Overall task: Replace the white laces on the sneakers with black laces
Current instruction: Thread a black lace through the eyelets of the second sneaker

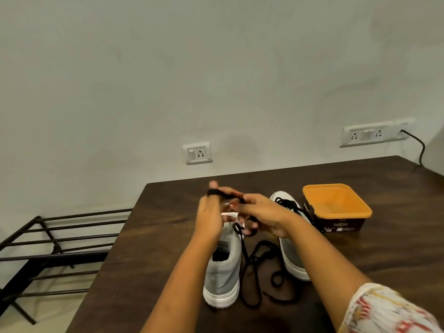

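Relacing is judged about half done: black lacing is already seen on one sneaker (pixel 292 255), right of centre on the table (pixel 168 236). The second sneaker (pixel 222 272), at centre, is yet to be threaded; whether white lace remains in it cannot be told. A loose black lace (pixel 254 258) is trailed between them. It is looped round a raised, fairly straight finger of the left hand (pixel 211 217) and pinched by the curled right hand (pixel 262 212).
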The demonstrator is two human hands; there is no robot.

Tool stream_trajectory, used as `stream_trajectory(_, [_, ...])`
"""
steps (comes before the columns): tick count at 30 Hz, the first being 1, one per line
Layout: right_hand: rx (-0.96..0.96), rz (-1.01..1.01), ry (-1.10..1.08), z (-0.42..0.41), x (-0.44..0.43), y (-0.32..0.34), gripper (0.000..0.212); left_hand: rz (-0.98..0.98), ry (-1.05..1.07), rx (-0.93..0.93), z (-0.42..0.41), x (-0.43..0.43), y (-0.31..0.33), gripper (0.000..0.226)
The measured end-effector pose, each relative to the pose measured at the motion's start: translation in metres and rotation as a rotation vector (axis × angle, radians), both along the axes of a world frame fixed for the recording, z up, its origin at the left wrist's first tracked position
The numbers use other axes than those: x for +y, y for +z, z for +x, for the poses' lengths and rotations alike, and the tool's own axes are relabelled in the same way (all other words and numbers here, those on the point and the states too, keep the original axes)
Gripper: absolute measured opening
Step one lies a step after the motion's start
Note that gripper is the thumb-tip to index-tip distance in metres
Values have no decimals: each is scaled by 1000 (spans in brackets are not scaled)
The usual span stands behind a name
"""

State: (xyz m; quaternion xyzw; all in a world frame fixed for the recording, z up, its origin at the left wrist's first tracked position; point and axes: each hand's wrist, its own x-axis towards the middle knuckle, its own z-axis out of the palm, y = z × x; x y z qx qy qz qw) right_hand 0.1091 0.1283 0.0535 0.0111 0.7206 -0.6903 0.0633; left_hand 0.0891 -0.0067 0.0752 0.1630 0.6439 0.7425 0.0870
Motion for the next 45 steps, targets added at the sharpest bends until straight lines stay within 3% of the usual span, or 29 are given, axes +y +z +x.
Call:
stream_trajectory(3, [-46, 152, -152, 5, 18, -6, 33, 169, 161, -121, -21, -12, -6, 55])
stream_trajectory(5, [-102, 293, -204, 10, 29, -13, 37, 114, 189, -117, -27, -20, -16, 48])
stream_trajectory(8, [-245, 735, -113, 12, 34, -18, 46, 57, 149, -148, -24, -19, -22, 43])
stream_trajectory(10, [-395, 750, -55, 9, 32, -21, 50, 199, 170, -178, -22, -17, -16, 42])
stream_trajectory(12, [-462, 736, 22, 7, 28, -24, 41, 333, 176, -197, -26, -21, -11, 44])
stream_trajectory(14, [-353, 867, 41, 4, 27, -28, 22, 270, 116, -191, -28, -23, -12, 46])
stream_trajectory(15, [-229, 868, -10, 1, 25, -27, 24, 143, 80, -167, -27, -22, -14, 45])
stream_trajectory(17, [2, 596, -150, 0, 18, -13, 48, -156, -17, -63, -24, -16, -19, 41])
stream_trajectory(19, [184, 353, -161, 1, 10, 4, 67, -309, -158, -1, -18, -6, -23, 38])
stream_trajectory(23, [310, 269, -52, 3, -7, 16, 48, -294, -216, -81, -9, 6, -24, 38])
stream_trajectory(26, [379, 425, -209, -2, -7, 9, 31, -186, -309, -197, -10, 6, -27, 47])
stream_trajectory(29, [412, 410, -392, -3, 2, 8, 26, -223, -370, -233, -13, 5, -30, 55])
stream_trajectory(31, [458, 353, -563, 0, 12, 11, 25, -372, -246, -135, -16, 7, -34, 50])
stream_trajectory(33, [492, 256, -726, 2, 21, 18, 26, -726, -87, 142, -25, 4, -42, 35])
stream_trajectory(35, [498, 240, -834, 4, 26, 25, 31, -1053, -179, 322, -24, 3, -46, 37])
stream_trajectory(37, [433, 339, -830, 6, 25, 29, 32, -1159, -343, 318, -15, 10, -46, 38])
stream_trajectory(39, [251, 485, -744, 4, 24, 26, 39, -1186, -461, 373, 0, 25, -48, 31])
stream_trajectory(42, [-68, 612, -537, -7, 19, 13, 42, -1107, -759, 295, 22, 47, -54, 28])
stream_trajectory(44, [-242, 782, -349, -11, 21, 0, 37, -1146, -771, 329, 23, 54, -58, 27])
stream_trajectory(45, [-295, 873, -277, -11, 22, -6, 34, -1176, -648, 393, 19, 52, -58, 26])
